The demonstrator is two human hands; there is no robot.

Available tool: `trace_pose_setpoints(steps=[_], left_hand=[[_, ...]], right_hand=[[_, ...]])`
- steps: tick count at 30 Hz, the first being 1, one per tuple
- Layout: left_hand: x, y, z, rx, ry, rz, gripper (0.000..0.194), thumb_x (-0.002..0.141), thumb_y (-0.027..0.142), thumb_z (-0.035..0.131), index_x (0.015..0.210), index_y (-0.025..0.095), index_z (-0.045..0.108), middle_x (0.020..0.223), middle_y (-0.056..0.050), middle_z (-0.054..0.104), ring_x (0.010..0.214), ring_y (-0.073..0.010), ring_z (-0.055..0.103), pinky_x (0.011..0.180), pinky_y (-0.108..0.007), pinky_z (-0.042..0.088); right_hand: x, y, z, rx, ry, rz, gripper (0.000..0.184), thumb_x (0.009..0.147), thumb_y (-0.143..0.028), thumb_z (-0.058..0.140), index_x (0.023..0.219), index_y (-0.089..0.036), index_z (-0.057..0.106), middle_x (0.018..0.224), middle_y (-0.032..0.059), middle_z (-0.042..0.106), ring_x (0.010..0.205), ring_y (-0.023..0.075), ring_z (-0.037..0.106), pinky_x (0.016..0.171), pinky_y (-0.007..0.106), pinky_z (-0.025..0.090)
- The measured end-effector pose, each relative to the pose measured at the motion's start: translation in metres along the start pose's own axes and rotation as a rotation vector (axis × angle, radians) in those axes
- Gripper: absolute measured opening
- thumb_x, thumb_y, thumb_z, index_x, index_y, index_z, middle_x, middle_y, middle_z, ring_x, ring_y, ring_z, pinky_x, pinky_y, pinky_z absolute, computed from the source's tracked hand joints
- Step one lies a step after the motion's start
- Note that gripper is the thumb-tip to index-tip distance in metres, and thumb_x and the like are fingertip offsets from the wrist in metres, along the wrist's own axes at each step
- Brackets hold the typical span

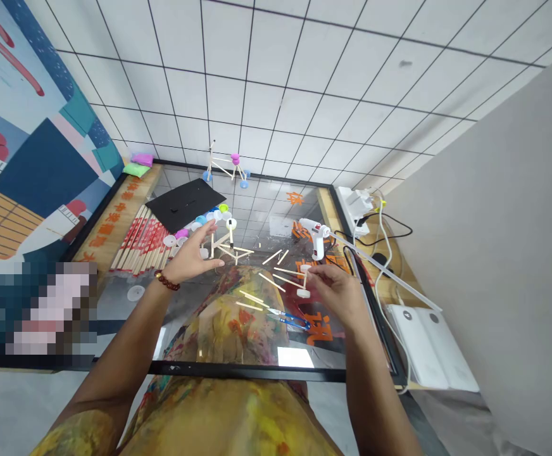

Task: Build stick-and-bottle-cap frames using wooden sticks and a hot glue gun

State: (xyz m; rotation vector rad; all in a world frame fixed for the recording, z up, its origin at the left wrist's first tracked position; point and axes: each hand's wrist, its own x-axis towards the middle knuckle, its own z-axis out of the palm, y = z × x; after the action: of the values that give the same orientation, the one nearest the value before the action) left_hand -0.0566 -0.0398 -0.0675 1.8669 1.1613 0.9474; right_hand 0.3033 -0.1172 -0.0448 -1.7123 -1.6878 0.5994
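My left hand (189, 256) is spread, thumb and forefinger apart, beside a small frame of wooden sticks (236, 251) with a pale round cap (231, 224) at its top. Whether a fingertip touches that frame I cannot tell. On the right, my right hand (337, 290) is closed in a pinch at a second stick frame (289, 278), which has white caps (303, 294) at its right end like wheels. Its fingertips partly hide the crosspiece. Loose sticks (272, 282) and blue-handled scissors (295, 320) lie in front of my hands. A white glue gun (317, 235) stands behind my right hand.
Left of centre are bundled sticks in red-printed wrappers (145, 244), a black sheet (185, 204) and several coloured caps (200, 220). A finished-looking stick model (226, 166) stands at the back edge. Cables (384, 247) and white boxes (421, 345) line the right side.
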Motion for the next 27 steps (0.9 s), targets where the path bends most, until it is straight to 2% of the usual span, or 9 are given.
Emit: trace_pose_setpoints(steps=[5, 9, 11, 14, 16, 18, 23, 27], left_hand=[[0.0, -0.002, 0.0, -0.052, 0.017, -0.015, 0.101, 0.067, 0.043, 0.084, 0.153, 0.024, 0.033, 0.149, -0.019, 0.047, 0.139, -0.0335, 0.046, 0.116, -0.052, 0.038], [0.0, -0.001, 0.0, -0.082, 0.028, -0.018, 0.101, 0.067, 0.045, 0.084, 0.152, 0.023, 0.035, 0.148, -0.018, 0.049, 0.139, -0.0329, 0.047, 0.116, -0.051, 0.037], [0.0, 0.0, 0.001, -0.08, 0.023, -0.019, 0.102, 0.067, 0.047, 0.084, 0.152, 0.023, 0.034, 0.148, -0.018, 0.049, 0.139, -0.0328, 0.047, 0.116, -0.051, 0.037], [0.0, 0.003, 0.001, -0.066, 0.013, -0.015, 0.102, 0.067, 0.048, 0.084, 0.152, 0.023, 0.033, 0.147, -0.018, 0.05, 0.139, -0.0329, 0.047, 0.116, -0.052, 0.037], [0.0, 0.004, 0.001, -0.054, 0.017, -0.01, 0.102, 0.067, 0.048, 0.083, 0.152, 0.023, 0.033, 0.147, -0.018, 0.051, 0.139, -0.0329, 0.047, 0.116, -0.052, 0.037], [0.0, 0.005, 0.001, -0.044, 0.028, 0.002, 0.101, 0.068, 0.048, 0.083, 0.152, 0.023, 0.033, 0.147, -0.019, 0.05, 0.138, -0.0329, 0.048, 0.116, -0.052, 0.037], [0.0, 0.004, 0.0, -0.015, 0.054, 0.034, 0.099, 0.068, 0.045, 0.084, 0.152, 0.025, 0.035, 0.147, -0.018, 0.05, 0.136, -0.0326, 0.05, 0.115, -0.051, 0.04], [-0.001, 0.006, 0.003, -0.001, 0.078, 0.05, 0.097, 0.07, 0.043, 0.082, 0.152, 0.025, 0.034, 0.147, -0.017, 0.05, 0.137, -0.0314, 0.049, 0.116, -0.05, 0.039]], right_hand=[[-0.032, 0.006, -0.023, -0.079, -0.09, -0.02, 0.02, 0.084, -0.04, 0.061, 0.084, -0.026, 0.075, 0.08, 0.0047, 0.075, 0.066, 0.021, 0.065, 0.063, 0.034, 0.05], [-0.04, 0.023, -0.031, -0.116, -0.026, 0.053, 0.02, 0.083, -0.04, 0.062, 0.084, -0.025, 0.074, 0.073, 0.004, 0.073, 0.059, 0.0197, 0.061, 0.059, 0.033, 0.049], [-0.038, 0.029, -0.03, -0.128, -0.011, 0.06, 0.02, 0.083, -0.04, 0.062, 0.086, -0.024, 0.074, 0.077, 0.0043, 0.073, 0.062, 0.0202, 0.063, 0.06, 0.034, 0.05], [-0.029, 0.025, -0.02, -0.154, -0.055, -0.065, 0.022, 0.085, -0.039, 0.062, 0.096, -0.024, 0.073, 0.097, 0.007, 0.074, 0.085, 0.024, 0.067, 0.076, 0.037, 0.052], [-0.022, 0.016, -0.008, -0.219, -0.07, -0.18, 0.026, 0.085, -0.038, 0.064, 0.104, -0.023, 0.071, 0.112, 0.0095, 0.07, 0.104, 0.0274, 0.064, 0.09, 0.042, 0.049], [-0.015, 0.006, 0.005, -0.328, -0.054, -0.248, 0.027, 0.083, -0.035, 0.067, 0.107, -0.022, 0.069, 0.12, 0.0108, 0.068, 0.114, 0.0303, 0.058, 0.096, 0.045, 0.044], [0.0, -0.008, 0.027, -0.535, -0.085, -0.3, 0.008, 0.083, -0.024, 0.065, 0.091, -0.022, 0.066, 0.117, 0.0083, 0.07, 0.114, 0.0297, 0.055, 0.092, 0.044, 0.036], [0.006, -0.007, 0.032, -0.587, -0.118, -0.355, 0.006, 0.084, -0.021, 0.063, 0.086, -0.023, 0.068, 0.109, 0.0063, 0.073, 0.112, 0.0287, 0.053, 0.092, 0.045, 0.029]])
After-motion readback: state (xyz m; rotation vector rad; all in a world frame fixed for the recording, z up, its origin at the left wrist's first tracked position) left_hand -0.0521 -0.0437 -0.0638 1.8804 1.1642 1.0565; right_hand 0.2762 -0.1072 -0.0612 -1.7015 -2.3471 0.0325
